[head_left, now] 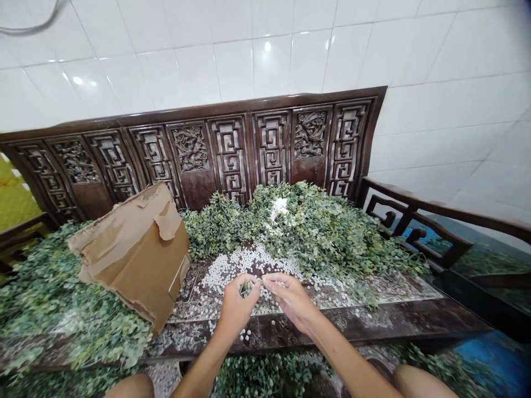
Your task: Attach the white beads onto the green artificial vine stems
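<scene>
Left hand (237, 303) pinches green sprig (247, 288), likely steadying it; right hand (292, 301) pinched closed alongside, contents unclear; white pieces (226, 268) beyond, seemingly handy.

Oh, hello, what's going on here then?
Someone sits at a carved wooden bench, working with bare hands. The left hand and right hand nearly meet at the fingertips; a bit of green shows by the left fingers, though whatever they pinch is too small to make out. Small white bits lie scattered over the seat around them. Leafy greenery is heaped behind and to the right, and torn cardboard stands tilted on the left.
</scene>
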Tool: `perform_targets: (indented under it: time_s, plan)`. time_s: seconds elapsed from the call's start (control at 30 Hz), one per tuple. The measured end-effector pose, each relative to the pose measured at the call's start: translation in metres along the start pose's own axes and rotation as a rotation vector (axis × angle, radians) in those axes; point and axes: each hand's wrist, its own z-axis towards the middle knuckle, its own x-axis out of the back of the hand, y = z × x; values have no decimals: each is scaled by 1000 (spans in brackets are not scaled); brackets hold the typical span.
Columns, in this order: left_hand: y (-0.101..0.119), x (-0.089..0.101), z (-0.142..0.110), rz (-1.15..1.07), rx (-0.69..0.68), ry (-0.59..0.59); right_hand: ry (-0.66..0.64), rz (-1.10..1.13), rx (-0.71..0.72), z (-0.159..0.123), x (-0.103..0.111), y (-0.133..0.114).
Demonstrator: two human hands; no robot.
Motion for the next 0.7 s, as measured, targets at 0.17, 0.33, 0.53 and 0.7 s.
perform_targets:
  time_s: [0.17, 0.33, 0.53, 0.7]
  plan:
    - [5, 0, 0, 10, 7, 8, -5, 30, -16, 0, -1, 2]
    - [7, 0, -1, 14, 20, 6, 1, 36, -17, 0, -2, 2]
    - [10, 1, -4, 13, 19, -15, -34, 65, -25, -1, -3, 2]
    - [10, 1, -5, 13, 14, -43, -41, 54, -39, -1, -1, 2]
